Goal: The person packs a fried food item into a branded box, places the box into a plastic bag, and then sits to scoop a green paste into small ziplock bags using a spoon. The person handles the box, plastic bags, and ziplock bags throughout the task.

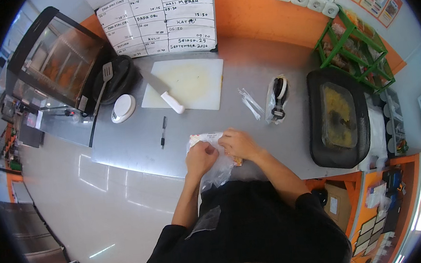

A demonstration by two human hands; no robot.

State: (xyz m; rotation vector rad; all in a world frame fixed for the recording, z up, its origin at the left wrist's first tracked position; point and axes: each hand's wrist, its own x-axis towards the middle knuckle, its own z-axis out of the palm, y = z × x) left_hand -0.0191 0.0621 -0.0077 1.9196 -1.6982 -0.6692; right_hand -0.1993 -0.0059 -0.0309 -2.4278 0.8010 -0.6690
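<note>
At the near edge of the steel table, both my hands are on a clear plastic bag [218,169] that has a printed sheet or packet [206,136] at its top. My left hand [202,157], fingers curled, pinches the bag's left part. My right hand [238,143] grips its upper right part, beside an orange-patterned piece [238,161]. The fingers hide much of the bag. Ahead and to the left lies a pen [163,133]. Beyond it, a knife with a white handle [173,102] rests partly on a white cutting board [199,82].
A white kitchen scale [122,107], a spatula [106,78] and a glass food warmer [59,61] stand left. To the right are white plastic cutlery [250,105], a bagged black-and-white item [278,97], a black tray [316,124] holding a lidded food container [337,115], and a green rack [355,50].
</note>
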